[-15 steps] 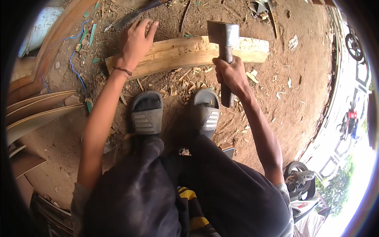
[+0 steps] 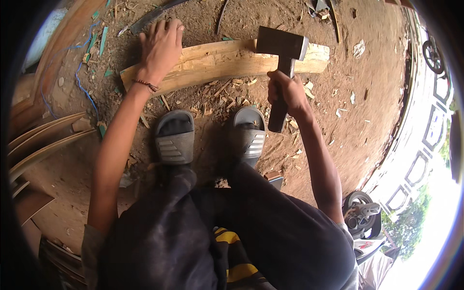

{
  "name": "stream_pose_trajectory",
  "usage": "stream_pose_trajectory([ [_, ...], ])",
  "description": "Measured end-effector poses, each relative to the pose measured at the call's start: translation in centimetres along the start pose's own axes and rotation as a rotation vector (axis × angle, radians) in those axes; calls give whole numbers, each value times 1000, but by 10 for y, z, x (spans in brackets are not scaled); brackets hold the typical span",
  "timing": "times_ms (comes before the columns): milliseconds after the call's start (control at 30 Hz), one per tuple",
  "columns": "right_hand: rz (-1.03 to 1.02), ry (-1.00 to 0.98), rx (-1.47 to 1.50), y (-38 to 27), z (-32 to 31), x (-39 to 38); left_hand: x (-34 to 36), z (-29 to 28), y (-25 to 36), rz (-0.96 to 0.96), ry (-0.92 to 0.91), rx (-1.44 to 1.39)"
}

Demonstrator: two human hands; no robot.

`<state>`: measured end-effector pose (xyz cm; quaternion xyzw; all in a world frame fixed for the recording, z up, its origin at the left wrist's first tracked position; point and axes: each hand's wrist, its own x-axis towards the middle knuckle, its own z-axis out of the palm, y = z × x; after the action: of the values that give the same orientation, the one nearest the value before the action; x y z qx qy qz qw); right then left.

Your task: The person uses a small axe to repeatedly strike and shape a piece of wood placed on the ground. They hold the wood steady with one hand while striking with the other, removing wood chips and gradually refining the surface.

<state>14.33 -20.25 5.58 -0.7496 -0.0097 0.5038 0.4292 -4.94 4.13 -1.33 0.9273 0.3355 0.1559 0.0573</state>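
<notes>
A long, slightly curved plank (image 2: 217, 63) of pale, rough-hewn wood lies across the ground in front of my feet. Over its left end is my left hand (image 2: 161, 52), palm down, with its fingers stretched out past the far edge; how firmly it touches the wood cannot be told. My right hand (image 2: 288, 93) is closed around the dark handle of a hatchet (image 2: 279, 43). The hatchet's broad metal head stands upright above the plank's right part, with a bright face on its right end. Whether it touches the wood is unclear.
Wood chips (image 2: 222, 92) litter the dirt around my sandals (image 2: 175, 137). A dark blade-like piece (image 2: 147, 20) lies beyond the plank. Blue string (image 2: 79, 77) and curved boards (image 2: 48, 140) are at left. A parked motorbike (image 2: 360, 212) stands at lower right.
The hatchet has turned in my right hand, so its head now shows broadside and sits slightly farther right. My left hand stays over the plank's left end, its fingers more spread. The view has shifted slightly.
</notes>
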Motion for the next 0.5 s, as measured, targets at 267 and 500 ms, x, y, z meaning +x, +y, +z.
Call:
stream_pose_trajectory([
  [267,-19,-45,73,-3,3,-4,32,18,77,29,9,-97],
  [500,128,-610,1122,8,-18,-7,26,37,78,52,-23,-124],
])
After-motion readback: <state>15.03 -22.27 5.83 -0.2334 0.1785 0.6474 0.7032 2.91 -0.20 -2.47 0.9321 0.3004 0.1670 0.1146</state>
